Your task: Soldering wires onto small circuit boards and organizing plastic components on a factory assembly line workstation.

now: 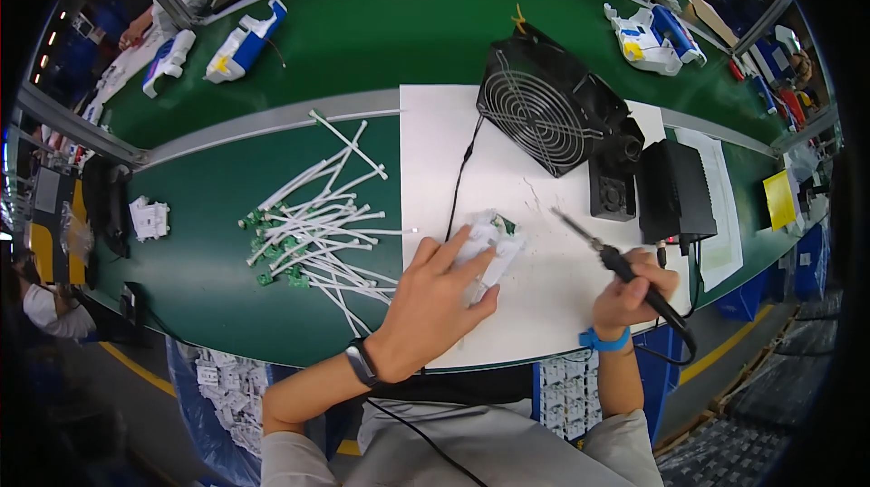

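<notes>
Well left of the white mat (544, 328), a white moulded part (149, 218) lies on the green worktop (195, 297); whether it's finished, I can't tell. Just left of the mat sit heaped white cables (337, 242) with green circuit boards (292, 251), apparently waiting to be used. Left of the mat's middle, my left hand (439, 292) holds a white plastic housing (494, 260), thumb and fingers spread over it; green shows at its upper corner, so I judge a board is in. Over the mat's right part, my right hand (639, 292) grips a soldering iron (618, 262), its tip apart from the housing, so soldering seems unfinished.
</notes>
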The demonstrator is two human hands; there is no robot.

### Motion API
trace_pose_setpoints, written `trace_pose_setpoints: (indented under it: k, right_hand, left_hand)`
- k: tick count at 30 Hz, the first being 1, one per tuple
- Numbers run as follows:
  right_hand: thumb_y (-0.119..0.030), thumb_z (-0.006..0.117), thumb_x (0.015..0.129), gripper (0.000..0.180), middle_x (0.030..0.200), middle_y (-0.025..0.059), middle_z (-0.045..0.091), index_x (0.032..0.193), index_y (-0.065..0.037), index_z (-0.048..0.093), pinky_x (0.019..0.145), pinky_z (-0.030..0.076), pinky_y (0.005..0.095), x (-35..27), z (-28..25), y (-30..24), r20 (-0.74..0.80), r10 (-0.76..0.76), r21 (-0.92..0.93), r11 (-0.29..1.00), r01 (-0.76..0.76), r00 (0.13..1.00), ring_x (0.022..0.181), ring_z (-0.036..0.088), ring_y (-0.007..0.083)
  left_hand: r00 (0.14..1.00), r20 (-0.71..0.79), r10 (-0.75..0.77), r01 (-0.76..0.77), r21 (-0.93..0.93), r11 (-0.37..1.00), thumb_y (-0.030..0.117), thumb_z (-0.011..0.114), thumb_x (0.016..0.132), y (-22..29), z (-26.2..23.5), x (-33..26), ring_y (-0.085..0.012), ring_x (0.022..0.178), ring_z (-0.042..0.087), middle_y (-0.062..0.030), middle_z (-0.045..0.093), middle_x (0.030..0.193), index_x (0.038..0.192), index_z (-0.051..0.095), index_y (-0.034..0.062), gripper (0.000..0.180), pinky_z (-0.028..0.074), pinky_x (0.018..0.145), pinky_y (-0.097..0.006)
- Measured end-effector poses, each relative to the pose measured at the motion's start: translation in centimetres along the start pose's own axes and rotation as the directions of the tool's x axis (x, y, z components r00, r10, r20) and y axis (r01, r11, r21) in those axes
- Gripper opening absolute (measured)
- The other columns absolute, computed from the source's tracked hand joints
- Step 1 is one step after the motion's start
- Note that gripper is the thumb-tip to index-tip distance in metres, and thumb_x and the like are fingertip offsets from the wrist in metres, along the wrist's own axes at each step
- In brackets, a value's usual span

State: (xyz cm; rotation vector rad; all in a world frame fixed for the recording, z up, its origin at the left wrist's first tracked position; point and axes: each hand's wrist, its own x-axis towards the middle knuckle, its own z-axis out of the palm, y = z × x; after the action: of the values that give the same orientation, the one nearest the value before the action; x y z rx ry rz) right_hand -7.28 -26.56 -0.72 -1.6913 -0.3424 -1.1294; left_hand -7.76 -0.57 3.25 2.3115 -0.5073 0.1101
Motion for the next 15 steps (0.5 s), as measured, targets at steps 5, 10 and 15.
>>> trace_pose_setpoints:
  k: [5, 10, 15]
  right_hand:
    - [-0.017, 0.051, 0.104, 0.015, 0.078, 0.0023, 0.05, 0.095, -0.005, 0.053, 0.052, 0.032, 0.0211, 3.8, -1.4, 1.2, -0.448, 0.2, -0.164, 0.94, -0.3, 0.871, 0.06, 0.044, 0.0086]
    - [-0.018, 0.057, 0.104, 0.015, 0.077, 0.0, 0.051, 0.098, -0.005, 0.056, 0.057, 0.034, 0.0203, 6.9, -1.4, 2.0, -0.3, 0.318, -0.176, 0.908, -0.38, 0.899, 0.064, 0.043, 0.0041]
    - [-0.013, 0.055, 0.104, 0.015, 0.083, 0.0037, 0.053, 0.098, 0.001, 0.056, 0.07, 0.043, 0.0228, 9.1, -0.5, 2.4, -0.095, 0.306, -0.339, 0.885, -0.32, 0.947, 0.077, 0.049, 0.0086]
  left_hand:
    - [0.974, -0.224, 0.042, 0.003, 0.195, 0.981, 0.017, 0.081, 0.071, -1.0, -7.0, 1.2, -0.035, 0.092, 0.062, -0.0169, 0.067, 0.121, 0.111, 0.073, 0.0097, 0.042, 0.05, 0.091, -0.041]
    - [0.871, -0.474, -0.127, 0.261, 0.229, 0.938, 0.02, 0.078, 0.073, -8.8, -12.5, 7.5, -0.0355, 0.087, 0.062, -0.0183, 0.071, 0.096, 0.107, 0.07, 0.0017, 0.04, 0.052, 0.078, -0.042]
    - [0.834, -0.544, -0.087, 0.331, 0.369, 0.868, 0.024, 0.08, 0.068, -18.7, -14.2, 14.4, -0.0431, 0.09, 0.066, -0.0234, 0.072, 0.09, 0.1, 0.072, -0.0022, 0.042, 0.055, 0.083, -0.048]
